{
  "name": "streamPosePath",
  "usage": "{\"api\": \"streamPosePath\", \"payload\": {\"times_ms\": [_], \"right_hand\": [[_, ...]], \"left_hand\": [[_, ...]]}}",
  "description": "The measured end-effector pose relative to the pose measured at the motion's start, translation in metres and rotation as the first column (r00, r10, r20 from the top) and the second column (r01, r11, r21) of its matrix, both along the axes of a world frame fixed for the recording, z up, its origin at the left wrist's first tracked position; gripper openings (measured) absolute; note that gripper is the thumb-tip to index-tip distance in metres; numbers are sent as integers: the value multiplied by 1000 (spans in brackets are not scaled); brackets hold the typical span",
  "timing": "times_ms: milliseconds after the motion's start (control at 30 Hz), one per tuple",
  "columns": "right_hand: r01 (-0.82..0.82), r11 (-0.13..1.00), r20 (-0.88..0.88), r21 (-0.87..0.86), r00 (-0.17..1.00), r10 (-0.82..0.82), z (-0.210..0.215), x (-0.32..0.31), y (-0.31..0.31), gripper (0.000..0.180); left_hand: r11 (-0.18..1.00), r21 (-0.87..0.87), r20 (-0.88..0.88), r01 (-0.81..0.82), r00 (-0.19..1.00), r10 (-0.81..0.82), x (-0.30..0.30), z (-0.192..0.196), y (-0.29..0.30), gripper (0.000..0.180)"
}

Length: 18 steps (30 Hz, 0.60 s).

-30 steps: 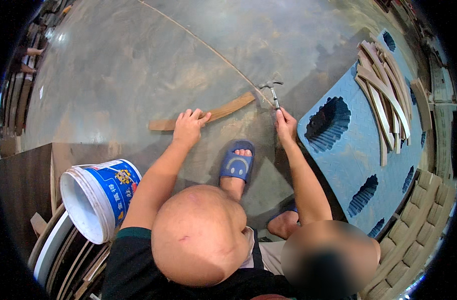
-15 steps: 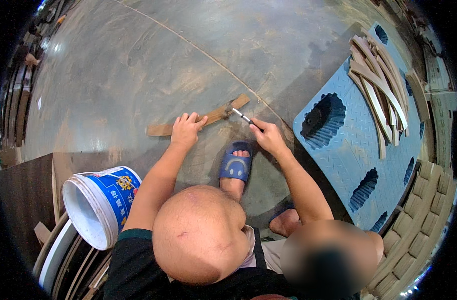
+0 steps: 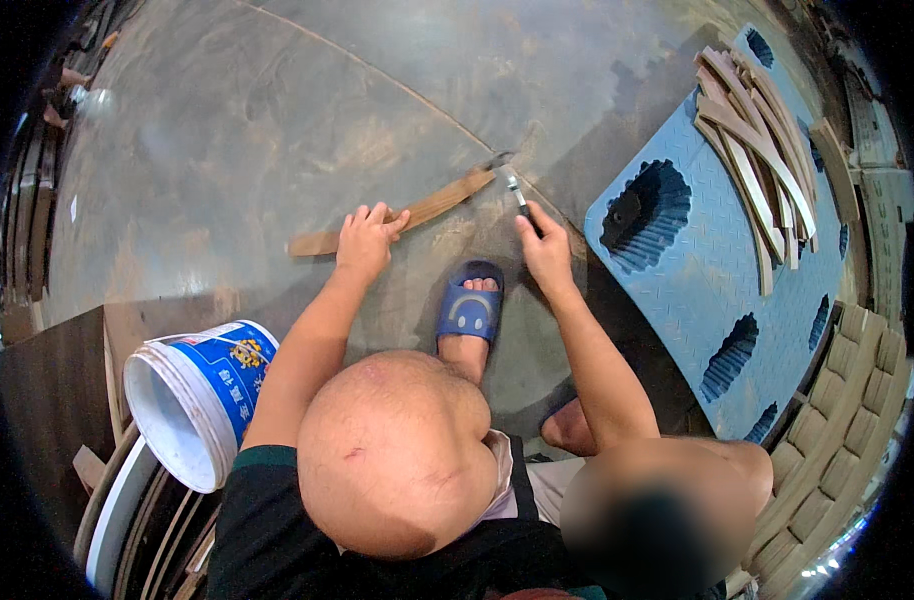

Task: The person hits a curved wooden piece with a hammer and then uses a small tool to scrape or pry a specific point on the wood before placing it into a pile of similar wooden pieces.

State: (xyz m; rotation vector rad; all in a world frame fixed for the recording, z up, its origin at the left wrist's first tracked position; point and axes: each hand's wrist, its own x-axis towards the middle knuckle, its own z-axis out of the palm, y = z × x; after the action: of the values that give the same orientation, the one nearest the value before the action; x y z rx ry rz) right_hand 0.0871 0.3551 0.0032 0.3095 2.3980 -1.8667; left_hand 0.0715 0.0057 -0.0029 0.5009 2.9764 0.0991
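A long curved wooden strip [image 3: 417,215] lies on the smooth concrete floor [image 3: 277,120]. My left hand [image 3: 365,240] presses down on the strip near its middle, fingers spread over it. My right hand [image 3: 545,250] grips the handle of a small hammer [image 3: 509,180], whose head rests at the strip's right end. My foot in a blue slipper [image 3: 469,308] stands just below the strip, between my two arms.
A blue plastic pallet [image 3: 697,260] lies to the right with several curved wooden strips [image 3: 757,130] piled on it. A white and blue bucket [image 3: 192,395] stands at lower left. Curved boards [image 3: 117,510] lie beside it, and stacked wooden blocks [image 3: 837,400] line the right edge.
My right hand swung the hammer back toward me and then down again onto the strip's right end. My left hand stayed on the strip.
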Motion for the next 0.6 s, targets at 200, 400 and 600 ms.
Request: {"api": "streamPosePath", "payload": {"times_ms": [200, 400, 600], "right_hand": [[-20, 939, -134, 342, 989, 70, -5, 22, 13, 52], [-385, 670, -39, 635, 850, 525, 23, 55, -36, 51], [-308, 599, -177, 739, 769, 614, 15, 64, -52, 56]], "left_hand": [[1000, -16, 33, 7, 999, -6, -4, 5, 1, 53], [999, -11, 69, -31, 997, 32, -3, 3, -3, 55], [1000, 15, 60, 0, 998, -1, -6, 4, -4, 59]]}}
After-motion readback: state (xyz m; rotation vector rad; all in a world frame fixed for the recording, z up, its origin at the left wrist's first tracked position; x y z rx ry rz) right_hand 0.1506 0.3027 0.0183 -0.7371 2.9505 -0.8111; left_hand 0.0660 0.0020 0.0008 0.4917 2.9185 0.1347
